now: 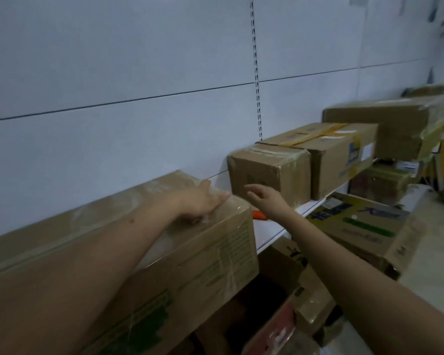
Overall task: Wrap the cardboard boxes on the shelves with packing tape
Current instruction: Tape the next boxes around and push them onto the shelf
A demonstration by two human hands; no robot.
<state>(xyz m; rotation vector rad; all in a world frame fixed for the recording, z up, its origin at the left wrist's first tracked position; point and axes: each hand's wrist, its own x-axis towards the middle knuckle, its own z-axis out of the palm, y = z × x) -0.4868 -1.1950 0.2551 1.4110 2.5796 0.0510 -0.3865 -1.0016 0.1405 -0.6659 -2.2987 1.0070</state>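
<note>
1. The big box [144,254] lies on the shelf [269,233] at its near end, flush to the back wall [113,73]. Its long axis runs along the shelf, and its short end faces the small box [268,172] further down.
2. Clear tape already glints over its top and end corner, so this box looks wrapped; my guess is the work is passing on to the next one.
3. The left hand [203,201] rests flat on the big box's top at the far end, fingers straight, gripping nothing.
4. The right hand [265,197] reaches toward the small box, fingers spread and loose, empty, just short of its near face.
5. An orange thing [260,215], partly hidden by the wrist, lies on the shelf between the two boxes; it may be the tape tool. The next move likely calls for picking it up.
6. The small box stands mid-shelf against the taped box [341,160]; beyond that a wrapped box [385,124] sits higher.
</note>
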